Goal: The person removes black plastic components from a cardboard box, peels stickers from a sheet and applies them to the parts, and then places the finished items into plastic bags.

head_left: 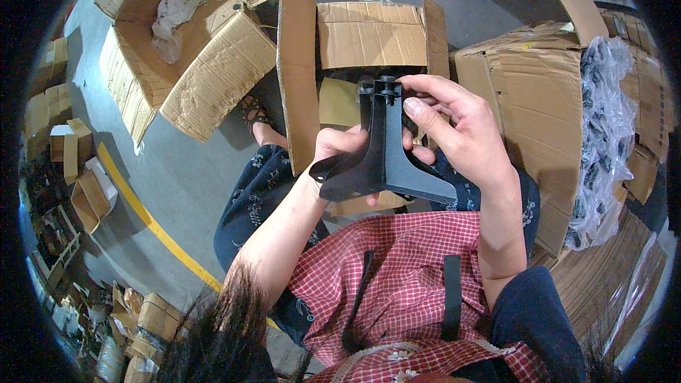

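Black plastic bracket upright before your chest, long axis vertical, flared foot toward you. Your left hand grips lower flank; your right hand nearer top, fingertips pinching small peg there

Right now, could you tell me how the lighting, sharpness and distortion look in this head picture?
Head view: soft, even light, with faint shadows beside the open cardboard boxes; the black plastic part and both hands are sharp; the clear plastic bag shows some glare; fisheye bending curves the yellow floor line and the corners fall to black.
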### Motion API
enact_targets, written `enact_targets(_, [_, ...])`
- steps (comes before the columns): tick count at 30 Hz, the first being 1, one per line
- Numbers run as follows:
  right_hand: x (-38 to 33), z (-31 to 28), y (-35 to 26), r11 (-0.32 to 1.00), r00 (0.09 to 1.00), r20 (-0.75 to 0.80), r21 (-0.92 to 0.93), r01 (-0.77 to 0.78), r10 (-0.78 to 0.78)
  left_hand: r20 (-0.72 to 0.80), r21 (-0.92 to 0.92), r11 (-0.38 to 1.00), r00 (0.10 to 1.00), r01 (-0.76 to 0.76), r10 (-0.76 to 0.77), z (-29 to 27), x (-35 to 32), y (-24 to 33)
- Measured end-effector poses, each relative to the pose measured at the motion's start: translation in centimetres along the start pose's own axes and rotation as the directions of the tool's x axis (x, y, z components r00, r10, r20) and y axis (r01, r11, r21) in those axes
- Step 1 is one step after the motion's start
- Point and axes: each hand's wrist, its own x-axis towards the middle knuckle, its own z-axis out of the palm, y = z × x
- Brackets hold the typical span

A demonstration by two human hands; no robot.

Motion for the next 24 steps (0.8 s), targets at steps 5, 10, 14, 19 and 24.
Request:
enact_targets(5, [0.0, -0.2, 0.1, 0.998, 0.998, -0.002, 0.024, -0.056, 0.056, -0.005, -0.065, 0.998, 1.000, 0.015, -0.016, 0.1, 0.2, 0.1])
enact_targets(10, [0.0, -0.1, 0.8, 0.997, 0.996, -0.057, -0.029, 0.069, -0.071, -0.003, -0.057, 0.998, 0.999, 0.039, -0.039, 0.4, 0.1, 0.5])
enact_targets(14, [0.1, -0.1, 0.7, 1.000, 0.998, -0.049, 0.007, 0.028, -0.027, -0.009, -0.078, 0.996, 0.999, 0.039, -0.040, 0.2, 0.0, 0.3])
enact_targets(19, [0.4, 0.1, 1.2, 0.989, 0.985, -0.129, -0.109, 0.101, -0.115, -0.155, 0.068, 0.993, 0.984, 0.093, -0.082, 1.3, 0.1, 0.4])
enact_targets(24, [0.3, 0.1, 0.3, 0.971, 0.985, -0.145, -0.232, 0.056, -0.091, -0.074, -0.059, 0.996, 0.995, 0.068, -0.072, 0.3, -0.1, -0.2])
